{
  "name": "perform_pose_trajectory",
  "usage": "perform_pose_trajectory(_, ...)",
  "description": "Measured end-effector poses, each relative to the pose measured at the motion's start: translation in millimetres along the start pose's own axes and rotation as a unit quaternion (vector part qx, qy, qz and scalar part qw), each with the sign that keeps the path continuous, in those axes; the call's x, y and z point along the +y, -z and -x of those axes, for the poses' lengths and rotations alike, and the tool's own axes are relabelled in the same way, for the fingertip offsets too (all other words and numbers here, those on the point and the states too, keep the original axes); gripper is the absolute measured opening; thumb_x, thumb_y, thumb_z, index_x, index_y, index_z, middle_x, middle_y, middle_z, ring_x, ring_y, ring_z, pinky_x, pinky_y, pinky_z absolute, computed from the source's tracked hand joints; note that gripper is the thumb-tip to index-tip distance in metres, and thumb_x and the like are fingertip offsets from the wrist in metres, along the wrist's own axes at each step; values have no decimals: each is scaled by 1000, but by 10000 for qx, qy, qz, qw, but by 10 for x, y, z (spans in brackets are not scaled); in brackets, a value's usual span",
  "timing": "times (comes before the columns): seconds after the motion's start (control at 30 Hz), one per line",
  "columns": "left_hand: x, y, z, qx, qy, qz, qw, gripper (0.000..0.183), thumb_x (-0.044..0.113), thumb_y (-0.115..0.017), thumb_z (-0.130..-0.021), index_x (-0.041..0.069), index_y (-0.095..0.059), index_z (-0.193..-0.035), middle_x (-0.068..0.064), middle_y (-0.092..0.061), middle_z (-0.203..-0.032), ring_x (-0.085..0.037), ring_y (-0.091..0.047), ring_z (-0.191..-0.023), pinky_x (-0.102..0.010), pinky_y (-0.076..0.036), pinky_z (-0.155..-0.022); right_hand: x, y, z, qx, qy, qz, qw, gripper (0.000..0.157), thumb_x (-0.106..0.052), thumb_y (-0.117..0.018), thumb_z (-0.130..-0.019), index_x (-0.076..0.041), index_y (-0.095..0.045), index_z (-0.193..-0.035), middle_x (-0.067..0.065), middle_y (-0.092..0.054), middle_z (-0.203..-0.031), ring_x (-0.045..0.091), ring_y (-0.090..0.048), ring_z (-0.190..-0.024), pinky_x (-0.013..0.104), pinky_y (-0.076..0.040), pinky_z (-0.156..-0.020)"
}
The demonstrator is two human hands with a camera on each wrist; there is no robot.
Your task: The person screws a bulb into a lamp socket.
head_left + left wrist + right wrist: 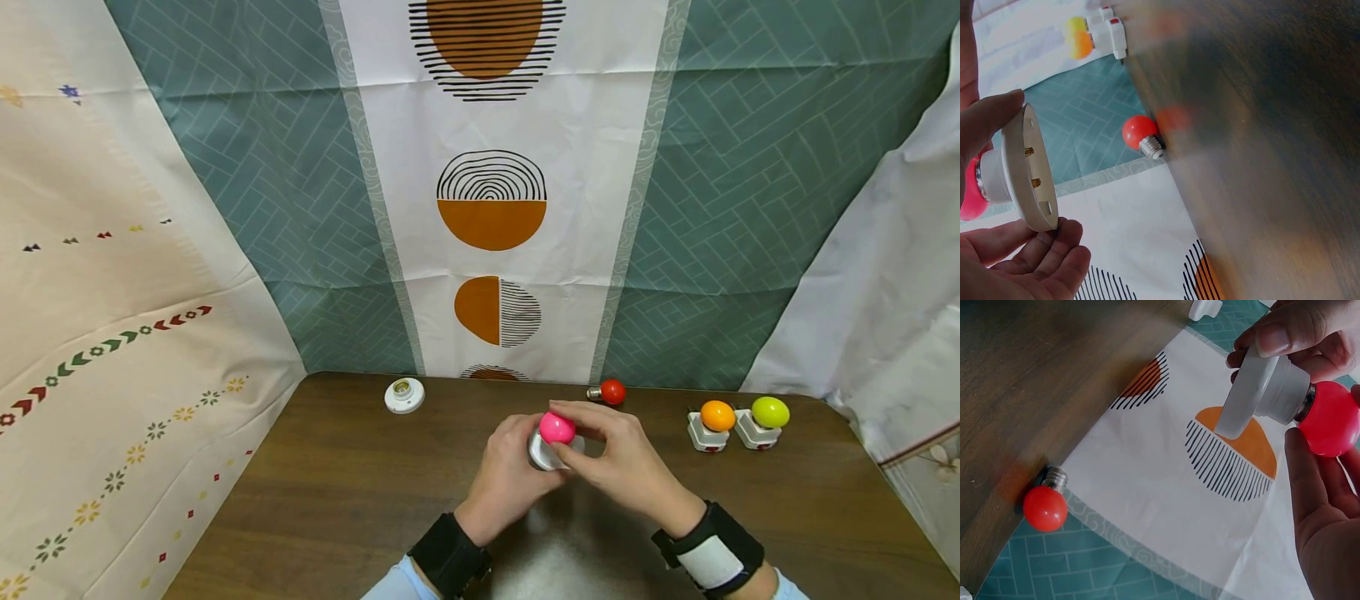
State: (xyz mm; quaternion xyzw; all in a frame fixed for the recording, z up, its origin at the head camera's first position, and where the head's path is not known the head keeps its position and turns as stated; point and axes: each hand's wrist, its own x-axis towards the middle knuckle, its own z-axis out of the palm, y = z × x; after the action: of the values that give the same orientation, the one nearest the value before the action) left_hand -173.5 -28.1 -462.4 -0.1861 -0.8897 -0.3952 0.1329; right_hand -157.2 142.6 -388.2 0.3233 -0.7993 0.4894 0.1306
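Above the wooden table, my left hand [510, 467] grips a round white lamp holder [1015, 169] by its base, with the thumb on one edge and the fingers on the opposite one. A pink light bulb [557, 427] sits in the holder's socket, a strip of its metal collar showing in the right wrist view. My right hand [630, 458] holds the bulb's globe between thumb and fingers. Tilted on its side, the holder shows two brass screws [1036, 183] on its underside in the left wrist view.
Another white lamp holder [404, 396], without a bulb, stands at the table's back left. Behind my right hand lies a red bulb [612, 392]. Farther right, an orange bulb [717, 416] and a yellow-green bulb [770, 412] sit in white switched sockets. Patterned cloth [300, 208] hangs behind the table [337, 492].
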Motion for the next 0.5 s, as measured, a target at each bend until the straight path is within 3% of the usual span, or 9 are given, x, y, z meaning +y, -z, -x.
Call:
perform_pose_trajectory(0.33, 1, 5, 6, -29, 49, 1, 10000, 61, 40, -80, -66, 18, -58, -118, 10, -52, -108, -6, -47, -95, -21, -43, -78, -37, -14, 5, 152, -15, -5, 9999, 44, -7, -76, -73, -4, -62, -115, 2, -60, -113, 21, -58, -100, 37, -49, -75)
perform_pose_trajectory(0.5, 1, 10, 6, -37, 44, -21, 10000, 61, 40, -81, -66, 18, -58, -118, 10, -52, -108, -6, -48, -96, -22, -43, -80, 101, -43, 16, 108, 134, -29, 9998, 51, -5, -76, -73, -4, -59, -121, 3, -56, -122, 20, -55, -108, 36, -47, -80)
